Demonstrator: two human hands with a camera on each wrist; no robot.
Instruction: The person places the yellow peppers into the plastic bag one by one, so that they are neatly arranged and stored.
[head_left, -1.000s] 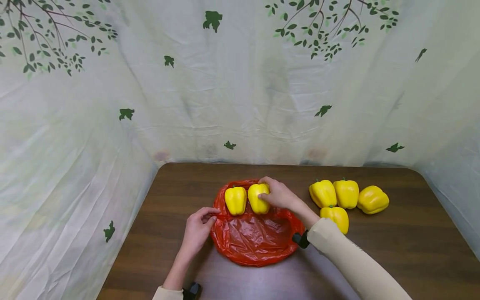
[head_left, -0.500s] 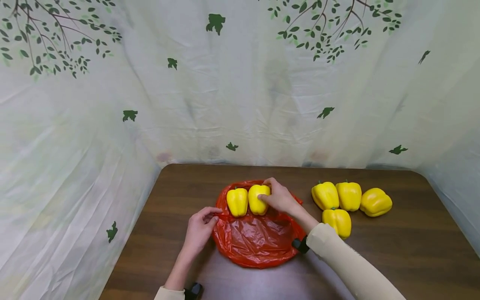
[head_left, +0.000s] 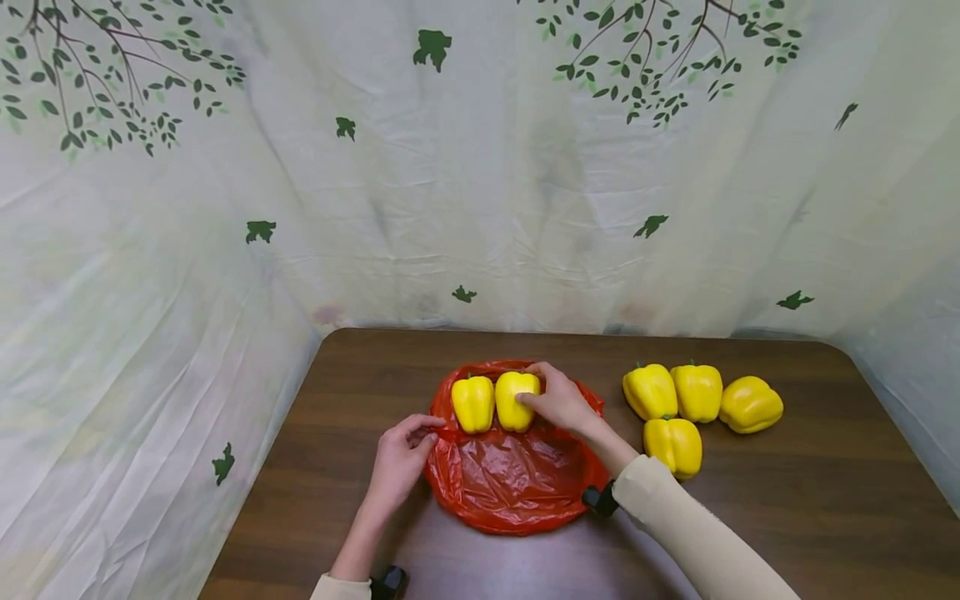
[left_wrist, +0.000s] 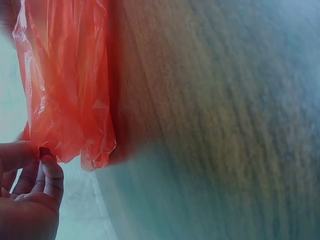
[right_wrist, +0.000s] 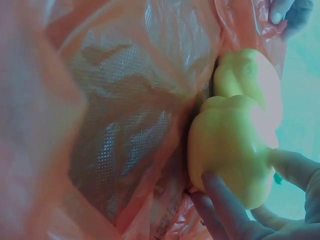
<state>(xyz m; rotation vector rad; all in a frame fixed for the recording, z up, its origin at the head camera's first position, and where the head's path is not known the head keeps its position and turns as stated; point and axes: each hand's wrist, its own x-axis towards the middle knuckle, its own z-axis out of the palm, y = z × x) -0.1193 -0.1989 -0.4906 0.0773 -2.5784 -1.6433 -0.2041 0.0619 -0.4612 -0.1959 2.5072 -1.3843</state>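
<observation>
A red plastic bag (head_left: 517,500) lies spread wide on the table, its mouth facing up. Two yellow bell peppers stand side by side at its far end. My right hand (head_left: 562,402) grips the right bell pepper (head_left: 516,404), thumb on its near side and fingers round the back; the right wrist view shows this bell pepper (right_wrist: 227,145) between thumb and fingers. Against it stands the left bell pepper (head_left: 472,405), untouched by either hand. At the bag's left rim, my left hand (head_left: 401,458) pinches the thin plastic, seen bunched at the fingertips in the left wrist view.
To the right of the bag, several more yellow bell peppers (head_left: 697,392) sit grouped on the brown wooden table (head_left: 810,500). Behind the table hangs a pale curtain (head_left: 510,183) printed with leaves. Dark wrist cameras sit at both cuffs.
The right hand and its bell pepper have sunk slightly toward the bag in the last half second. The left hand keeps its pinch on the rim. The view shifted a little earlier.
</observation>
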